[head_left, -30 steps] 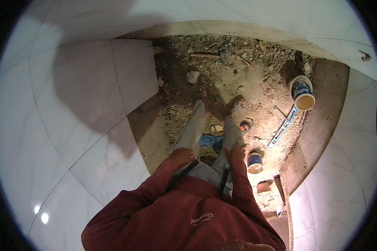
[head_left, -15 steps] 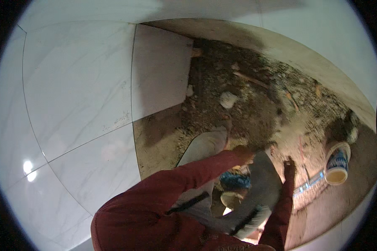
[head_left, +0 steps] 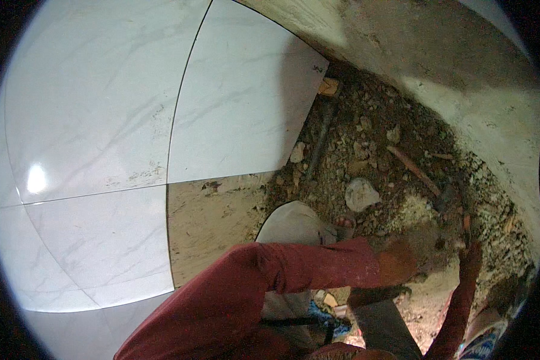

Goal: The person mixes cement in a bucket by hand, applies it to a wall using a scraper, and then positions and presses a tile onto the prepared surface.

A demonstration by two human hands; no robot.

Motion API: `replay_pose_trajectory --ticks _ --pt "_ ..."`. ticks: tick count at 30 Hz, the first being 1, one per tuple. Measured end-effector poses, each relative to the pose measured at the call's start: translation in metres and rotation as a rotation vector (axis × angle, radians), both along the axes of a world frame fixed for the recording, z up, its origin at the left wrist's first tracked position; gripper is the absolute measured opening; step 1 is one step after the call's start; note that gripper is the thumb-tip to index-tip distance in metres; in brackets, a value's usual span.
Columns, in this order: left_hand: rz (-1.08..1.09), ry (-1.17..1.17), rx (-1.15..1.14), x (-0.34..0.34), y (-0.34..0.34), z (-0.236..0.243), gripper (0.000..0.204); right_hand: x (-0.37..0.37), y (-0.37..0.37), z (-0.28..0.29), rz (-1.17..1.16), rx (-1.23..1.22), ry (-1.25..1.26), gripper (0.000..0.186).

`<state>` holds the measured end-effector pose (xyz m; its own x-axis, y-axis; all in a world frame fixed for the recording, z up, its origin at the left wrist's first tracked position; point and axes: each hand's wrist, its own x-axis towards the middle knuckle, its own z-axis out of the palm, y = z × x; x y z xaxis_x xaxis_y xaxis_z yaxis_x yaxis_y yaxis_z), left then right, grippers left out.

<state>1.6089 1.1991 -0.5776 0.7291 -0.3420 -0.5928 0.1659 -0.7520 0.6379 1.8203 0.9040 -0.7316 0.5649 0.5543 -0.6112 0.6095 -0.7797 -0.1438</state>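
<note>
My left hand [head_left: 396,261], at the end of a red sleeve, hangs low over the dirt beside my grey-trousered leg [head_left: 288,219]. It is dim and blurred, so its fingers are unclear. My right hand [head_left: 469,252] reaches into the rubble, at or just below a narrow tool with an orange handle [head_left: 467,222]; whether it grips that is unclear. A wooden-handled tool [head_left: 411,168], its head apparently dark, lies above both hands. A whitish lump [head_left: 361,194] lies left of that tool, near my foot [head_left: 344,225].
Marble-look tiles [head_left: 90,120] cover the left, bordering bare screed [head_left: 210,225]. A concrete step or wall [head_left: 480,108] curves along the upper right. A grey bar [head_left: 321,138] and a wood piece [head_left: 329,87] lie by the tile edge. Blue material [head_left: 330,318] and a bucket [head_left: 486,333] sit low.
My view has swung toward the upper rubble and tiles. Both hands have left my thighs and moved forward to the right; my right arm now extends toward the orange-handled tool.
</note>
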Motion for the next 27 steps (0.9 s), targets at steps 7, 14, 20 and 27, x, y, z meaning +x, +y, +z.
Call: replay_pose_trajectory --ticks 7,14,20,27 --pt "-0.017 -0.347 0.454 0.034 0.067 0.007 0.02 0.019 0.032 -0.021 0.114 0.233 -0.163 0.047" --pt "0.015 -0.474 0.445 0.065 0.04 0.005 0.016 0.041 0.042 0.005 0.355 0.379 -0.24 0.07" --pt "0.075 -0.574 0.453 0.067 0.004 0.021 0.017 0.076 0.086 0.031 0.157 -0.079 -0.274 0.059" --pt "0.086 -0.528 0.34 0.058 0.017 0.056 0.021 0.062 0.123 0.079 0.199 -0.204 -0.394 0.04"
